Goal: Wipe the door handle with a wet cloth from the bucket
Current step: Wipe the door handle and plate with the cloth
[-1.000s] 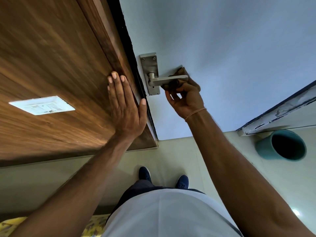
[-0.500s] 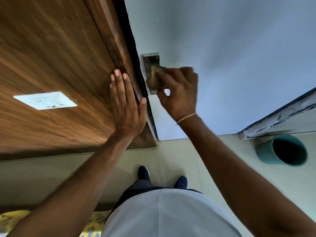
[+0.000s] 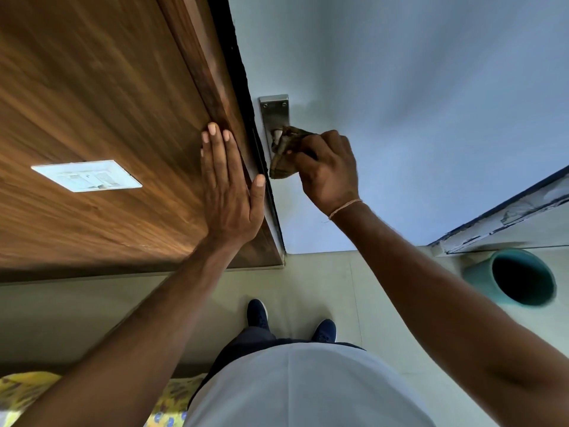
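Counts at the door

Two hands: left hand [image 3: 226,192], right hand [image 3: 331,172]. One cloth [image 3: 284,155], one door handle plate [image 3: 274,114], one switch plate [image 3: 86,175], one teal bucket [image 3: 511,280], two blue shoes [image 3: 258,312] on the floor [image 3: 354,288].

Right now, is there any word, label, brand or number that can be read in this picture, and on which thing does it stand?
None can be read.
Switch plate on the wood panel: faint marks, too blurred to read.
Metal handle plate: only screws, no text.
Cloth in the right hand: a pattern, no lettering.
Teal bucket: no label visible.
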The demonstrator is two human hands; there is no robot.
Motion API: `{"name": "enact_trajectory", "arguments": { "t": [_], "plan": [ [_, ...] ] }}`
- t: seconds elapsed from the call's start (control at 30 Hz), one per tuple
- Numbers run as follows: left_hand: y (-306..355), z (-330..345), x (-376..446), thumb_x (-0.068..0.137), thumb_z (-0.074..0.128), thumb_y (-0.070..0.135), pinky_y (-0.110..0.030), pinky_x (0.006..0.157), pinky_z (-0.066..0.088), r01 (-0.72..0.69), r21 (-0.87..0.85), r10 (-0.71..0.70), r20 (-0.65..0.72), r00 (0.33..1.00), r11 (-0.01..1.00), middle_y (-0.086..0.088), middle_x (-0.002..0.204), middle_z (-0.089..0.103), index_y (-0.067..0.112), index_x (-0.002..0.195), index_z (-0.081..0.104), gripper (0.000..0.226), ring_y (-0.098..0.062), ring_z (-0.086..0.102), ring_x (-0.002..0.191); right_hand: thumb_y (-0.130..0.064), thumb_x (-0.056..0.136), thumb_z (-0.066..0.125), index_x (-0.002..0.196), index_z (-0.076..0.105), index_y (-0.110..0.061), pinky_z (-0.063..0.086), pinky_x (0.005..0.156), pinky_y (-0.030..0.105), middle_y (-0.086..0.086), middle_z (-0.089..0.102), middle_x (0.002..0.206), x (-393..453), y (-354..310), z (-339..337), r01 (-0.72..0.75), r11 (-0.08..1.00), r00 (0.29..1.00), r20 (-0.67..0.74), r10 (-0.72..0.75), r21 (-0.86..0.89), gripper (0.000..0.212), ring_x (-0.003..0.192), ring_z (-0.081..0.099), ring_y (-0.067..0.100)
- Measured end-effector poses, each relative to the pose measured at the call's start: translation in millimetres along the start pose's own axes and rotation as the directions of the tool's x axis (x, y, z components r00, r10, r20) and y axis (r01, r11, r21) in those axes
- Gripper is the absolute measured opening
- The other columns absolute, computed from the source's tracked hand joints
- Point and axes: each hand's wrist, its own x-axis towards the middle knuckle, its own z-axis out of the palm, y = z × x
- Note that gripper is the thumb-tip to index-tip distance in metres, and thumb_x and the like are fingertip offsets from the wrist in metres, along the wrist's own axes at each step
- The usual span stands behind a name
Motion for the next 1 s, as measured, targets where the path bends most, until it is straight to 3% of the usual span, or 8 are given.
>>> {"name": "enact_trajectory", "arguments": {
  "t": [0.37,0.47,0.53,0.63,0.73,0.83,0.93,1.0],
  "plan": [
    [18.9,1.6,-4.5,0.109,0.037,0.038,-0.061,0.134,0.020,0.055,-0.041,-0.054,0.021,0.998,0.998,-0.036,0.174,0.011,-0.014,0.164,0.017,0.077,-0.046,0.011,0.166,-0.002,0.075,0.068,0.091,0.077,-0.023,0.053,0.070,0.042,0.000,0.067,0.092,-29.8,31.4,-42.7,-0.596,0.803,0.801,0.057,0.596,-0.006,0.028,0.090,0.055,0.033],
    [32.5,1.8,-15.4,0.109,0.040,0.035,-0.061,0.134,0.021,0.062,-0.080,-0.057,0.070,0.996,0.995,-0.034,0.175,0.012,-0.011,0.165,0.019,0.076,-0.042,0.012,0.167,-0.020,0.072,0.080,0.100,0.075,-0.028,0.058,0.078,0.041,-0.005,0.067,0.102,-33.5,15.0,-48.0,-0.782,0.597,0.622,0.266,0.736,0.177,0.029,0.101,0.060,0.028],
    [42.4,0.3,-19.9,0.109,0.040,0.035,-0.059,0.134,0.021,0.033,-0.124,-0.023,0.086,0.996,0.992,-0.032,0.175,0.016,-0.009,0.165,0.024,0.073,-0.041,0.015,0.166,-0.021,0.070,0.079,0.103,0.072,-0.018,0.061,0.072,0.039,-0.005,0.070,0.100,-33.7,6.7,-54.3,-0.871,0.290,0.452,0.415,0.790,0.397,0.033,0.092,0.069,0.020],
    [56.2,-2.3,-15.3,0.112,0.034,0.038,-0.050,0.135,0.024,0.004,-0.317,0.054,0.174,0.983,0.949,-0.023,0.176,0.024,-0.003,0.164,0.033,0.066,-0.033,0.022,0.166,-0.003,0.083,0.068,0.113,0.064,0.000,0.059,0.065,0.038,0.007,0.073,0.088,-34.8,1.3,-64.7,-0.770,-0.261,0.256,0.657,0.709,0.582,0.031,0.075,0.073,0.020],
    [68.6,2.3,-2.4,0.113,0.030,0.040,-0.048,0.130,0.035,0.133,-0.503,0.047,0.328,0.943,0.854,-0.011,0.167,0.046,0.005,0.159,0.048,0.060,-0.022,0.038,0.158,-0.008,0.091,0.051,0.104,0.067,-0.009,0.054,0.087,0.038,0.007,0.070,0.093,-43.9,5.5,-75.2,-0.583,-0.580,0.189,0.789,0.585,0.569,0.020,0.096,0.066,0.025],
    [79.0,10.0,14.8,0.112,0.027,0.043,-0.046,0.124,0.040,0.240,-0.596,0.035,0.413,0.910,0.766,-0.006,0.149,0.063,0.008,0.147,0.061,0.060,-0.017,0.051,0.143,-0.027,0.089,0.054,0.090,0.065,-0.010,0.049,0.095,0.042,0.011,0.063,0.094,-51.8,5.7,-82.4,-0.437,-0.690,0.180,0.808,0.561,0.577,0.021,0.100,0.059,0.031],
    [91.5,15.5,30.0,0.112,0.031,0.041,-0.036,0.119,0.044,0.348,-0.651,0.050,0.510,0.859,0.675,0.002,0.136,0.069,0.015,0.139,0.066,0.051,-0.008,0.058,0.130,-0.048,0.085,0.072,0.127,0.063,0.004,0.038,0.117,0.053,0.033,0.054,0.145,-54.4,3.1,-94.3,-0.362,-0.719,0.156,0.799,0.581,0.593,0.067,0.132,0.059,0.044],
    [99.7,18.8,38.1,0.107,0.038,0.046,-0.029,0.105,0.047,0.469,-0.672,0.049,0.600,0.799,0.573,0.011,0.114,0.069,0.025,0.122,0.066,0.038,-0.002,0.061,0.110,-0.043,0.088,0.070,0.117,0.061,-0.001,0.044,0.108,0.053,0.034,0.043,0.154,-53.9,-2.2,-102.1,-0.402,-0.667,0.177,0.768,0.615,0.627,0.052,0.126,0.059,0.045]
  ]
}}
